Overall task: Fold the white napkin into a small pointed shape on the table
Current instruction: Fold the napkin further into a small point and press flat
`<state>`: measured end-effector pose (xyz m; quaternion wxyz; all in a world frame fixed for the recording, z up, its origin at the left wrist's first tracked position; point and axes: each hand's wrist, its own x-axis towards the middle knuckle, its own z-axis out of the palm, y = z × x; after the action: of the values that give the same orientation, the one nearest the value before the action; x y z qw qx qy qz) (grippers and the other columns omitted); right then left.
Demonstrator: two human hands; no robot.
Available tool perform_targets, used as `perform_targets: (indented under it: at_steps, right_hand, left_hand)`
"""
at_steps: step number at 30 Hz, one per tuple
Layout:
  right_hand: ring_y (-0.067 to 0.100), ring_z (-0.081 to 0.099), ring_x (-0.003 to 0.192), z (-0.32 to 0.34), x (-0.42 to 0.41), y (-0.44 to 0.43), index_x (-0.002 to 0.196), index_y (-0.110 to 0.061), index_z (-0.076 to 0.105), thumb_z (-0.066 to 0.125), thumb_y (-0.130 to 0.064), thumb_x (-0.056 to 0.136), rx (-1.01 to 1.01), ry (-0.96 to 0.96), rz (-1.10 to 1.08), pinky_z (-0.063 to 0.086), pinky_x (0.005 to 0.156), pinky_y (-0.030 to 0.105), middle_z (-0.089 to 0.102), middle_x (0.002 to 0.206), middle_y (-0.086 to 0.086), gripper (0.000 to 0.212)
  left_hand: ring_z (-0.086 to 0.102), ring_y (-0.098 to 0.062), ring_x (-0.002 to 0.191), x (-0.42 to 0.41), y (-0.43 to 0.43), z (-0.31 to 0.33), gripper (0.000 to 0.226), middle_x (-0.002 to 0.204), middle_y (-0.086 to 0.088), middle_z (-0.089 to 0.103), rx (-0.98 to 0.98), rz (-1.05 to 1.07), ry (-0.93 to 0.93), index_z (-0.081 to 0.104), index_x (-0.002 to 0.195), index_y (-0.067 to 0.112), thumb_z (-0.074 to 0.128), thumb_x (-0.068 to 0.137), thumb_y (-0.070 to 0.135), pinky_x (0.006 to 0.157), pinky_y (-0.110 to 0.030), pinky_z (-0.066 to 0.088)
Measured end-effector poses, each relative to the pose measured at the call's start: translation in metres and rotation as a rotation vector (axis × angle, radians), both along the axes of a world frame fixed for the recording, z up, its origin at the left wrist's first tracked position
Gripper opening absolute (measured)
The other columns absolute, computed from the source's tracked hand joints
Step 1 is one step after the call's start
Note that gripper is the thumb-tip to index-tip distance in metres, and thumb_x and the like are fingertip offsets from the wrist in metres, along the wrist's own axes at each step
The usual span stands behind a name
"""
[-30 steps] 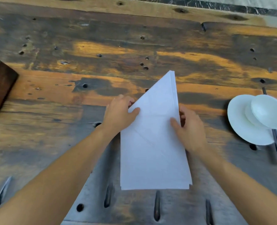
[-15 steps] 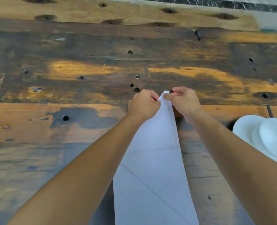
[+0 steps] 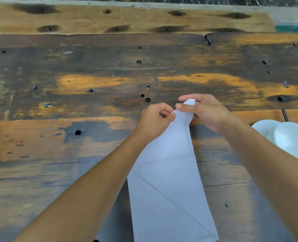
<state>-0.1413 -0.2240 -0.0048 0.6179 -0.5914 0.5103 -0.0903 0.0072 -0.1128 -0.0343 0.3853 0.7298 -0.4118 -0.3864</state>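
The white napkin (image 3: 167,175) lies on the wooden table (image 3: 92,81) as a long pointed shape, wide near me and narrowing away from me, with a diagonal crease across its lower part. My left hand (image 3: 152,122) pinches the napkin's left edge just below the tip. My right hand (image 3: 202,110) holds the tip itself between thumb and fingers, lifted slightly off the wood and curling over. The napkin's near edge runs out of the frame at the bottom.
A white saucer (image 3: 261,127) with a white bowl (image 3: 293,142) on it sits at the right edge, a dark chopstick (image 3: 285,115) poking out behind it. The table's far edge runs along the top. A dark object shows at the left edge.
Both hands moved from the napkin's middle sides up to its tip. Since half a second ago the right hand has lifted and bent the tip, and the view has come closer.
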Motion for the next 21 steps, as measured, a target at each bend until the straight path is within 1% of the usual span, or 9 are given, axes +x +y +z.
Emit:
perform_targets:
  at_steps: [3,7,9,10,12,14,16,18,21]
  right_hand:
    - [0.008,0.064,0.093,0.016,-0.010,0.017,0.096,-0.025,0.079,0.088,-0.030,0.076,-0.134,0.057,0.070,0.048,0.079,0.024,0.073,0.087,-0.010,0.022]
    - [-0.003,0.059,0.074,0.046,-0.030,0.044,0.096,-0.025,0.078,0.087,-0.028,0.077,-0.296,0.066,0.180,0.042,0.064,0.013,0.069,0.079,-0.020,0.020]
    - [-0.006,0.057,0.058,0.063,-0.045,0.061,0.095,-0.025,0.078,0.087,-0.026,0.076,-0.372,0.063,0.274,0.038,0.055,0.008,0.067,0.066,-0.026,0.021]
    - [-0.007,0.056,0.055,0.069,-0.053,0.070,0.094,-0.026,0.078,0.088,-0.025,0.075,-0.411,0.059,0.317,0.037,0.054,0.007,0.068,0.066,-0.027,0.022]
    - [-0.003,0.053,0.051,0.080,-0.069,0.088,0.092,-0.027,0.078,0.089,-0.024,0.074,-0.458,0.038,0.371,0.036,0.053,0.008,0.074,0.074,-0.019,0.021]
    - [0.003,0.048,0.051,0.084,-0.086,0.109,0.089,-0.031,0.078,0.089,-0.025,0.074,-0.468,0.031,0.390,0.041,0.055,0.019,0.076,0.078,-0.015,0.020]
    - [0.016,0.061,0.066,0.083,-0.103,0.128,0.089,-0.035,0.077,0.089,-0.028,0.073,-0.460,0.056,0.398,0.050,0.069,0.032,0.076,0.081,-0.017,0.021]
    - [0.003,0.069,0.080,0.080,-0.120,0.148,0.088,-0.035,0.077,0.089,-0.026,0.073,-0.446,0.052,0.411,0.051,0.082,0.026,0.076,0.081,-0.019,0.021]
    - [-0.006,0.070,0.084,0.064,-0.145,0.174,0.086,-0.034,0.077,0.089,-0.022,0.074,-0.480,0.094,0.450,0.047,0.084,0.013,0.075,0.079,-0.023,0.021]
  left_hand:
    - [0.065,-0.005,0.074,0.012,0.029,0.005,0.010,0.084,0.010,0.072,0.059,-0.073,-0.055,0.075,0.098,0.021,0.073,0.090,0.026,0.069,-0.017,0.052]
    - [0.064,-0.020,0.094,0.032,0.081,0.008,0.024,0.098,0.002,0.073,0.106,-0.269,-0.347,0.072,0.108,0.018,0.058,0.089,0.024,0.086,-0.034,0.051]
    - [0.060,-0.024,0.104,0.035,0.106,0.008,0.034,0.111,-0.001,0.071,0.142,-0.302,-0.480,0.069,0.121,0.019,0.053,0.091,0.014,0.087,-0.033,0.044]
    - [0.058,-0.027,0.106,0.036,0.118,0.007,0.034,0.113,-0.002,0.070,0.170,-0.286,-0.521,0.068,0.124,0.018,0.053,0.093,0.012,0.087,-0.033,0.041]
    - [0.059,-0.029,0.107,0.034,0.141,0.004,0.031,0.115,-0.004,0.070,0.169,-0.248,-0.576,0.069,0.122,0.017,0.054,0.096,0.012,0.090,-0.036,0.042]
    - [0.060,-0.028,0.111,0.027,0.162,0.000,0.028,0.118,-0.001,0.071,0.137,-0.209,-0.611,0.071,0.118,0.019,0.054,0.097,0.013,0.093,-0.038,0.046]
    - [0.059,-0.028,0.110,0.019,0.181,-0.005,0.026,0.119,0.001,0.070,0.119,-0.177,-0.639,0.071,0.117,0.020,0.054,0.098,0.013,0.090,-0.037,0.048]
    - [0.058,-0.029,0.107,0.009,0.195,-0.009,0.027,0.122,0.001,0.069,0.120,-0.166,-0.676,0.071,0.120,0.018,0.053,0.099,0.013,0.085,-0.037,0.049]
    - [0.055,-0.031,0.116,-0.002,0.209,-0.016,0.034,0.137,0.001,0.062,0.136,-0.193,-0.786,0.064,0.132,0.017,0.054,0.100,0.017,0.089,-0.043,0.051]
